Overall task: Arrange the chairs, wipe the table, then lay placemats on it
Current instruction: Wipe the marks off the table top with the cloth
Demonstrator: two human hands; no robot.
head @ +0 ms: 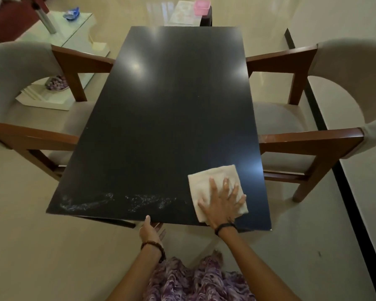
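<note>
Right hand [223, 205] flat on folded beige cloth [215, 185], fingers straight and spread, palm pressing cloth onto dark glossy worktop [172, 105] near its near right corner; dark band at that wrist. Cloth partly under the palm, its far corner sticking out beyond the fingertips. Left hand [150, 230] just left of right hand, at worktop's near edge: thumb tip resting on top surface, fingers relaxed and below the edge, holding nothing plainly visible; beaded bracelet at that wrist. Left of both hands, along the near edge, whitish streaky smears [117, 202] across the surface, running from close beside the cloth out toward the near left corner. Ahead of hands, rest of surface dark with a few soft light reflections. Left chair [20, 83], grey upholstered with brown wooden arms, drawn up to the long side well left of left hand, seat partly tucked under. Right chair [334, 94], same make, at the opposite long side, right of and beyond right hand, its near armrest close to the edge. Far beyond hands, past the far end: pink box [201, 6] atop a pale flat sheet [182, 15], nature of sheet unclear. Far left: glass side table [74, 33] with a small blue item [71, 14] on it. Purple patterned garment [193, 279] below wrists.
</note>
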